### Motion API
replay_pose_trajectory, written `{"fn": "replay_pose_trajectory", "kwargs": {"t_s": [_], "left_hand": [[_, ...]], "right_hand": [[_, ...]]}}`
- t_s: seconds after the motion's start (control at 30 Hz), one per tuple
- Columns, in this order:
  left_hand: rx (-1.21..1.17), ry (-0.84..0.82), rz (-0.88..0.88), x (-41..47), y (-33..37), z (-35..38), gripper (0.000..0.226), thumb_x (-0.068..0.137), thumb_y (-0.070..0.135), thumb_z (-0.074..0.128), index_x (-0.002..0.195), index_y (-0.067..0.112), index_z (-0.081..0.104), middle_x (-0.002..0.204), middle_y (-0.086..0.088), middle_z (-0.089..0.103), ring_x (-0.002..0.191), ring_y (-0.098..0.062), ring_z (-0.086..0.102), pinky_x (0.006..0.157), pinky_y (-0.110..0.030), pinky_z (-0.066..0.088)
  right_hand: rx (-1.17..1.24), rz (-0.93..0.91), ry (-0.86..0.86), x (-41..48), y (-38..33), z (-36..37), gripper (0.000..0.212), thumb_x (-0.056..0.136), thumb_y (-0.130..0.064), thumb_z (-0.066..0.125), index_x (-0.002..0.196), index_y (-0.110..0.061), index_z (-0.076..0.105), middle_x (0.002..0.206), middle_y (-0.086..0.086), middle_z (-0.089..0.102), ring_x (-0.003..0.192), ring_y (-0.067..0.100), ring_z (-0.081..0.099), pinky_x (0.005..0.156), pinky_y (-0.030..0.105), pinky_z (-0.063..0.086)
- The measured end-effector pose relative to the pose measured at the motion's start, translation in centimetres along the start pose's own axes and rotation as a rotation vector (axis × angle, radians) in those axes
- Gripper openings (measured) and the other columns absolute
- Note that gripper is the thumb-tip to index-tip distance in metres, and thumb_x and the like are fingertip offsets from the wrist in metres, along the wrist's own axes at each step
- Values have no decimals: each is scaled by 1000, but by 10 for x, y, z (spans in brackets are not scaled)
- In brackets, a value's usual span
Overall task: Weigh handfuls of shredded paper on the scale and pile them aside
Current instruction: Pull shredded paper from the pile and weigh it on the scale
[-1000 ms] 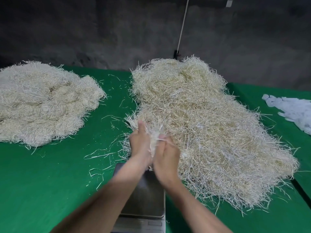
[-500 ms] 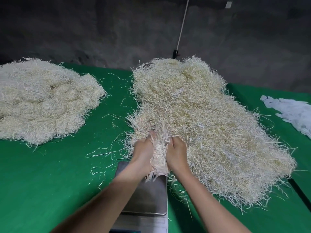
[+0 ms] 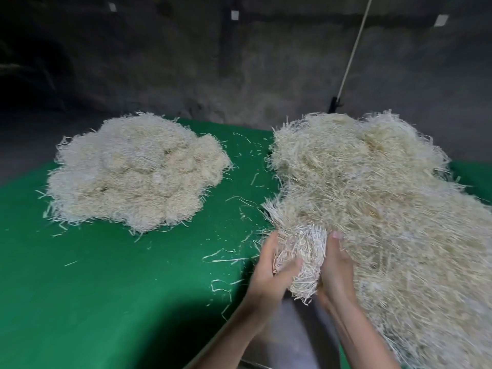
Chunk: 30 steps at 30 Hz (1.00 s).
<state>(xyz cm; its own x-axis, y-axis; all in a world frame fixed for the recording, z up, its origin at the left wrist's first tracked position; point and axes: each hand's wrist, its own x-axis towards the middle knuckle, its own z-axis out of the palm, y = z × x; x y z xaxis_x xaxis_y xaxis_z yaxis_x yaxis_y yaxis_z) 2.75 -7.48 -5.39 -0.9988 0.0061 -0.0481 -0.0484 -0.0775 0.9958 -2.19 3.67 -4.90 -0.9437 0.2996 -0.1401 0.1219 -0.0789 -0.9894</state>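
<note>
Scale (image 3: pixel 300 339), grey metal platform, directly beneath both wrists: largely covered by the forearms and cut off at the lower edge, display not visible. Left hand (image 3: pixel 269 272): curled round the left side of a handful of shredded paper (image 3: pixel 306 257), thumb laid across its front. Right hand (image 3: pixel 336 270): cupped tight against the opposite side, thumb pointing up, most fingers hidden behind the strands. Handful: pale cream strips pressed between the two palms, held above the scale platform, lower ends hanging free; whether its upper end is clear of the heap behind cannot be told. Loose strands (image 3: pixel 226 259): scattered on the green table cover (image 3: pixel 106 288) just left of the left hand. Source heap (image 3: pixel 399 209): large, straw-coloured, spreading right of and beyond the right hand, cut off by the right and lower edges. Second pile (image 3: pixel 138 171): paler, rounded, well left of and beyond the left hand, apart from the source heap. Wall (image 3: pixel 239 75): dark, rough, beyond both piles; white rod (image 3: pixel 354 49) slanting up it; small pale tags (image 3: pixel 234 15), any writing too small to read.
</note>
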Motion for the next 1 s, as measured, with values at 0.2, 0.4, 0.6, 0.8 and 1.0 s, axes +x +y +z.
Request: {"fn": "replay_pose_trajectory", "kwargs": {"t_s": [0.2, 0.4, 0.6, 0.8, 1.0], "left_hand": [[29, 242, 65, 8, -13, -49, 42, 86, -7, 54, 121, 17, 55, 112, 7, 68, 103, 0, 62, 92, -17, 47], [110, 263, -101, 41, -19, -108, 26, 91, -1, 44, 73, 17, 51, 42, 12, 51, 36, 1, 40, 39, -8, 30], [-154, 623, -135, 88, -42, -210, 25, 83, -1, 56, 104, 12, 61, 70, 3, 65, 56, -7, 61, 47, -23, 48], [-309, 1071, -157, 121, -73, -332, 34, 90, 4, 55, 121, -10, 50, 104, -27, 59, 87, -40, 60, 79, -39, 55], [-378, 1217, -136, 153, -90, -415, 62, 91, 18, 60, 142, 2, 30, 144, -16, 41, 132, -30, 41, 112, -45, 32]], "right_hand": [[-86, 121, -225, -3, 20, 80, 64, 97, -52, 31, 134, -2, 49, 134, 18, 53, 124, 32, 51, 107, 47, 38], [-280, -51, -346, 0, 33, 161, 41, 100, -46, 19, 100, -19, 50, 101, 4, 50, 96, 19, 49, 90, 35, 41], [-232, 200, -694, 29, 48, 187, 35, 91, -54, 36, 113, -32, 53, 104, 1, 63, 95, 21, 62, 82, 37, 51], [-724, 0, -836, 36, 98, 194, 13, 95, -25, 55, 106, -32, 58, 120, -8, 60, 103, 6, 56, 88, 14, 39], [-1168, -102, -967, 33, 142, 206, 41, 93, -43, 50, 133, -37, 42, 154, -4, 25, 140, 13, 27, 114, 23, 11]]}}
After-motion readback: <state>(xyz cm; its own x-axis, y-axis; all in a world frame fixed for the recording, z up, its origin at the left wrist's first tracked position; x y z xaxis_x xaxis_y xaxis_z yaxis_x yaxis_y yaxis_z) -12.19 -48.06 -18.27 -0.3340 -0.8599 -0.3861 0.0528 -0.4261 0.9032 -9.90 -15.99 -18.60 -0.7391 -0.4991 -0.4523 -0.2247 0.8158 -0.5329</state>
